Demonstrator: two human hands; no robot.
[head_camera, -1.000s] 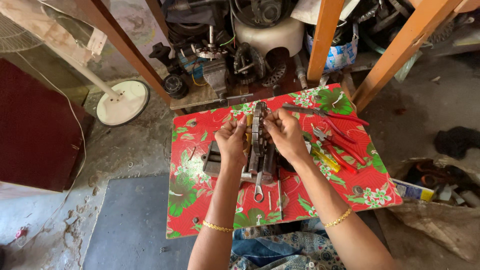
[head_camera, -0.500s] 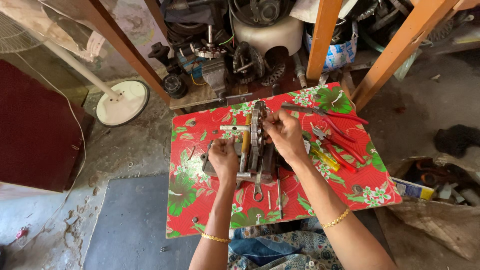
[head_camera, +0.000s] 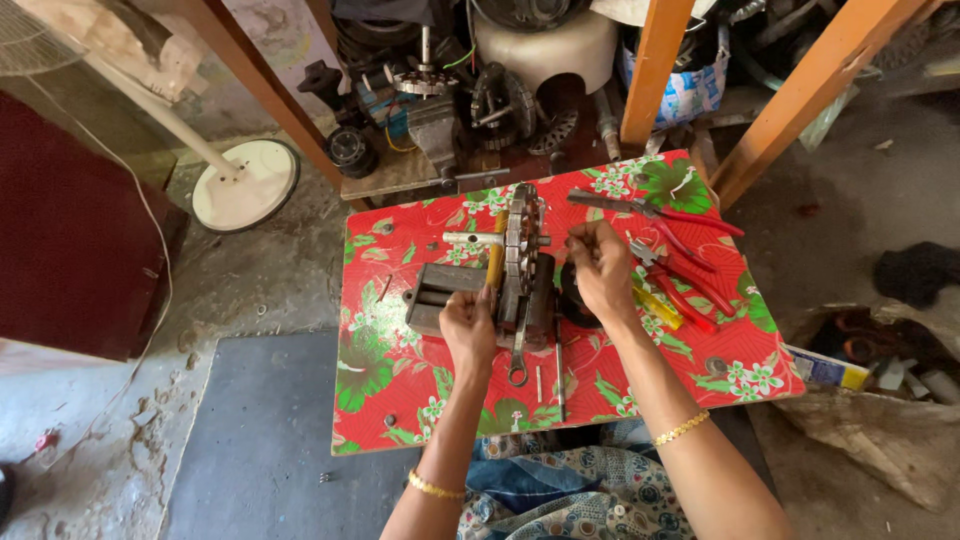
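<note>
A round metal motor stator (head_camera: 520, 250) stands on edge in the middle of a small table covered with a red flowered cloth (head_camera: 400, 400). My left hand (head_camera: 470, 328) grips the yellow handle of a hammer (head_camera: 494, 258), whose metal head lies left of the stator. My right hand (head_camera: 600, 268) is on the stator's right side, fingers closed at its face, with a dark round part (head_camera: 570, 298) under the palm. A spanner (head_camera: 517, 358) lies just in front of the stator, and a grey metal block (head_camera: 440, 293) sits by my left hand.
Red-handled pliers (head_camera: 655, 212), more red-handled cutters (head_camera: 690, 270) and a yellow screwdriver (head_camera: 655, 305) lie at the table's right. Orange wooden posts (head_camera: 650, 70) and a heap of motor parts (head_camera: 440, 100) stand behind. A white fan base (head_camera: 245, 185) is on the floor at left.
My left hand has come down from the stator's top toward me and now holds the hammer handle. My right hand has stayed on the stator's right side.
</note>
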